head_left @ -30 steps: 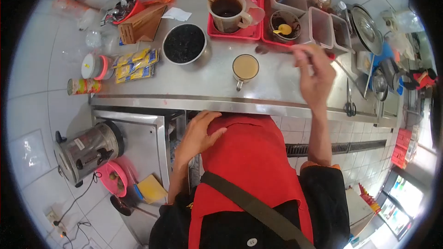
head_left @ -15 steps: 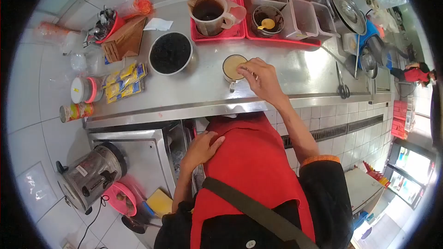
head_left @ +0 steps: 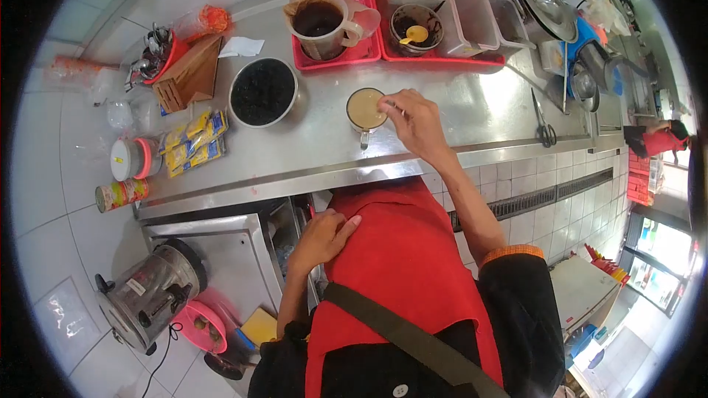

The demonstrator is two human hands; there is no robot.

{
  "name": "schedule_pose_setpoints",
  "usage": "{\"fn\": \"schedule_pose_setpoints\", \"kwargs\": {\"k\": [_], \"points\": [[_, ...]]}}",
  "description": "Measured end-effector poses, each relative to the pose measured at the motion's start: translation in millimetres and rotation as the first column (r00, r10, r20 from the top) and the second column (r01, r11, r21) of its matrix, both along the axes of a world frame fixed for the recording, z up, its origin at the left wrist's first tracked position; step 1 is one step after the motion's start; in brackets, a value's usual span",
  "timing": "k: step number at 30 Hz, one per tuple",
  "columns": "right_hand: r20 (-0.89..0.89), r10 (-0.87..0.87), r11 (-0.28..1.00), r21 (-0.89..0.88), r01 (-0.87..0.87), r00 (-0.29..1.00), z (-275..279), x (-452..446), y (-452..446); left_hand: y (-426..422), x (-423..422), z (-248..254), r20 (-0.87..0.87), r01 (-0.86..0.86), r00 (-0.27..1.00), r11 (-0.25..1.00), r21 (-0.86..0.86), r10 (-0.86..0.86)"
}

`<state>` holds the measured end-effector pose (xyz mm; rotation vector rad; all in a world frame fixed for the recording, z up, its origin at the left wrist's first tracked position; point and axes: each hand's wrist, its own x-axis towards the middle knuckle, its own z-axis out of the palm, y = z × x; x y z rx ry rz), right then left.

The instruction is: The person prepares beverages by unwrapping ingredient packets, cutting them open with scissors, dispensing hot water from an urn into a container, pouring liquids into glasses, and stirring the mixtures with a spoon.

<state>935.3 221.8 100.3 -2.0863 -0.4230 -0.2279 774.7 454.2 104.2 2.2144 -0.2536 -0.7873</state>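
Note:
A glass mug point(head_left: 363, 110) of light brown, milky drink stands on the steel counter point(head_left: 317, 136), its handle towards me. Over the mug's right rim, the fingertips of my right hand point(head_left: 414, 119) are pinched together. Whatever they hold is too small or hidden to name. My left hand point(head_left: 322, 238) lies against the red apron point(head_left: 402, 250) at my waist, fingers loosely stretched and holding nothing. To the left of the mug sits a metal bowl point(head_left: 293, 108) filled with something black.
Behind the mug, a red tray point(head_left: 313, 65) carries a jug point(head_left: 324, 46) of dark liquid. Beside it are plastic containers point(head_left: 472, 26) and a tub with a yellow scoop point(head_left: 415, 35). Scissors point(head_left: 544, 129) lie to the right, yellow sachets point(head_left: 193, 141) to the left. Another person point(head_left: 658, 140) stands far right.
The view has shifted slightly, so the counter items appear a little further left. My right hand stays pinched at the mug's rim, and my left hand still rests on the apron.

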Motion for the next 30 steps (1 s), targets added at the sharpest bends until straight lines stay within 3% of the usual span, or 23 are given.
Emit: {"fn": "schedule_pose_setpoints", "kwargs": {"k": [1,4,5,6,7,9,10,12,13,15,16,18,19,21,22,24,27,29,30], "points": [[-0.021,0.04,0.999,0.009,-0.039,0.999,-2.2,-1.8,-1.4,-2.7,4.1,13.4,0.005,0.01,1.0,1.0,-0.003,-0.01],[0.034,-0.043,0.997,0.068,0.041,0.999,-16.6,0.0,1.1,-27.5,29.3,60.4,0.162,-0.096,0.972,0.916,-0.389,0.171],[0.175,-0.058,0.988,0.153,0.031,0.983,-36.4,5.6,0.1,-35.2,33.6,75.0,0.177,-0.102,0.962,0.873,-0.476,0.209],[0.263,-0.048,0.993,0.118,0.017,0.964,-56.9,9.7,-2.3,-36.3,37.9,84.8,0.119,-0.07,0.978,0.801,-0.594,0.173],[0.205,-0.071,0.982,-0.156,0.104,0.976,-41.0,4.7,1.7,-36.1,42.8,94.5,0.061,-0.044,0.991,0.718,-0.694,0.12],[0.161,-0.027,0.999,-0.036,0.033,0.987,-25.0,1.5,-1.8,-51.7,48.2,125.7,0.101,0.07,0.994,0.479,-0.875,0.038],[0.105,-0.008,1.0,0.002,0.008,0.994,-10.8,-0.5,-0.7,-62.7,53.2,134.0,0.127,0.115,0.992,0.457,-0.882,-0.004],[0.079,-0.046,0.998,0.049,0.042,0.996,-11.9,2.6,4.6,-73.4,53.7,148.0,0.094,0.108,0.982,0.083,-0.991,-0.161],[0.036,-0.047,0.994,0.104,0.043,0.998,-11.6,3.5,5.9,-82.1,56.7,158.4,0.104,0.12,0.979,0.085,-0.989,-0.175],[0.075,0.03,0.998,0.052,-0.034,0.997,-9.7,-0.5,8.0,-103.9,66.1,177.3,0.141,0.048,0.916,-0.245,-0.968,-0.377],[0.101,0.12,0.993,-0.006,-0.12,0.988,-8.5,-0.8,6.8,-112.5,67.3,182.4,0.148,0.052,0.909,-0.247,-0.968,-0.389],[0.087,0.137,0.99,-0.057,-0.132,0.987,-11.1,2.4,4.8,-123.3,66.3,189.7,0.119,-0.137,0.834,-0.412,-0.901,-0.539],[0.095,0.064,0.998,-0.028,-0.062,0.993,-12.9,3.5,4.0,-123.0,62.2,192.8,0.12,-0.141,0.827,-0.409,-0.902,-0.549],[0.101,-0.015,1.0,-0.001,0.015,0.995,-16.6,3.2,1.9,-121.0,55.4,197.1,-0.115,-0.35,0.773,-0.268,-0.898,-0.624],[0.086,0.001,1.0,0.011,-0.002,0.996,-17.6,1.1,4.3,-123.2,57.2,197.3,-0.117,-0.352,0.77,-0.264,-0.898,-0.627],[0.073,0.018,0.999,0.03,-0.02,0.997,-20.2,1.1,6.7,-131.3,65.7,198.8,0.009,-0.183,0.741,-0.215,-0.959,-0.672],[0.055,0.063,0.998,-0.001,-0.063,0.997,-23.9,2.0,2.7,-137.2,63.8,205.6,0.008,-0.2,0.695,-0.204,-0.958,-0.719],[0.076,-0.114,0.991,0.08,0.108,0.991,-22.3,2.5,-0.1,-137.7,61.8,206.0,-0.003,-0.237,0.637,-0.192,-0.952,-0.771],[0.07,-0.107,0.991,0.088,0.101,0.992,-22.3,1.3,-2.1,-140.4,59.5,201.1,-0.013,-0.24,0.643,-0.186,-0.953,-0.766]]}}
